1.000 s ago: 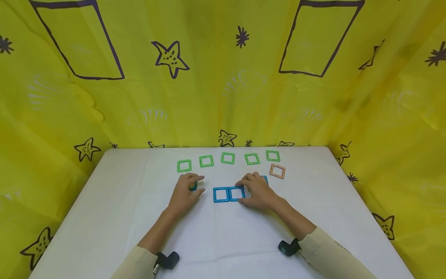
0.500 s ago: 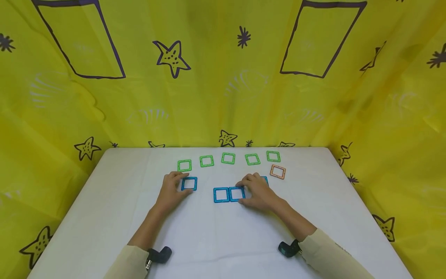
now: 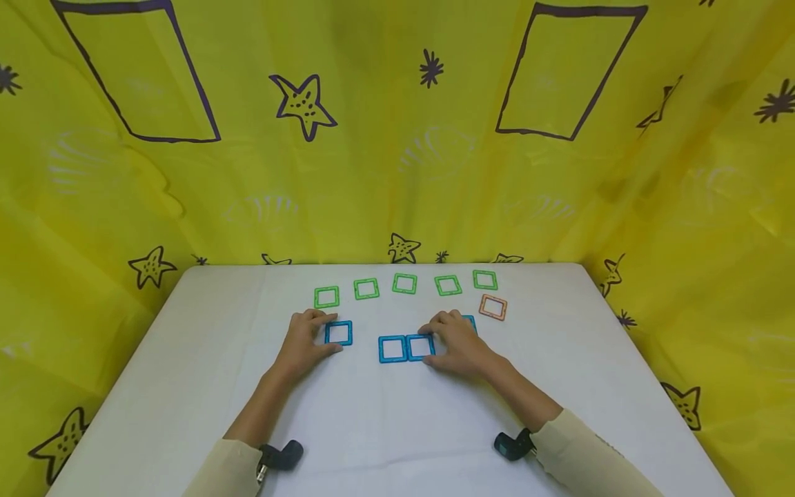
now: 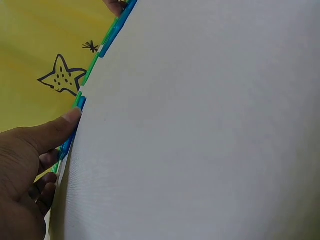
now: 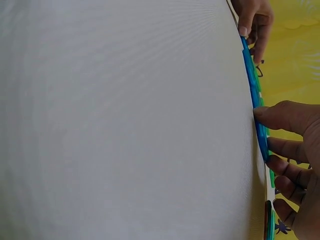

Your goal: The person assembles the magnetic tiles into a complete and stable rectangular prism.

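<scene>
At the left of the head view, my left hand [image 3: 302,344] holds a blue square magnetic tile [image 3: 350,333] between thumb and fingers at its near and far edges. In the left wrist view the thumb presses on this tile's edge. Two more blue tiles lie edge to edge in the middle: a left one [image 3: 381,350] and a right one [image 3: 419,358]. My right hand [image 3: 458,345] pinches the right one of this pair, thumb on the near side, fingers on the far side. Another blue tile [image 3: 470,321] is mostly hidden behind the right hand.
Several green square tiles [image 3: 326,288] stretch in a row along the back of the white table [image 3: 379,428]. Below the row's right end lies an orange tile [image 3: 495,298]. A yellow patterned curtain [image 3: 360,186] surrounds the table's back and sides.
My left hand has moved left, and its blue tile, mostly hidden by the fingers before, now shows its square face. The right hand and the joined pair have stayed put.
</scene>
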Action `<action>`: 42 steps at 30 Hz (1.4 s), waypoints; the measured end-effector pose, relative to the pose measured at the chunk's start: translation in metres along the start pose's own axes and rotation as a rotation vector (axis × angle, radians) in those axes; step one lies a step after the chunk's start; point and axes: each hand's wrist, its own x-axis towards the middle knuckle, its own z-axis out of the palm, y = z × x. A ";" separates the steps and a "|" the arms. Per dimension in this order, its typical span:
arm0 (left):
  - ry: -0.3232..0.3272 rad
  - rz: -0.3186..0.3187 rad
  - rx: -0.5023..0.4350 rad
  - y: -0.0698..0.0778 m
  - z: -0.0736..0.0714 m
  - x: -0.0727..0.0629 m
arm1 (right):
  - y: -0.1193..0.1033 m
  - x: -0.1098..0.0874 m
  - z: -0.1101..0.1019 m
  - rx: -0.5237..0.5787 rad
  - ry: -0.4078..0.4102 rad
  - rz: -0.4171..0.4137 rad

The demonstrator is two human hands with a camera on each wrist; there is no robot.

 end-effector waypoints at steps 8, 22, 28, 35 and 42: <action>-0.041 0.013 -0.017 0.000 -0.003 0.002 | -0.002 -0.001 0.000 -0.003 0.007 0.002; -0.041 0.006 -0.102 -0.001 -0.005 0.000 | -0.004 -0.003 -0.002 0.010 0.004 0.010; -0.015 0.004 -0.184 0.001 -0.005 -0.002 | -0.004 -0.003 0.000 0.008 0.003 0.027; -0.012 0.049 -0.264 0.004 -0.002 -0.004 | -0.005 -0.003 0.000 0.004 0.010 0.020; -0.001 0.091 -0.304 0.007 0.002 -0.005 | -0.005 -0.004 -0.001 0.012 0.011 0.009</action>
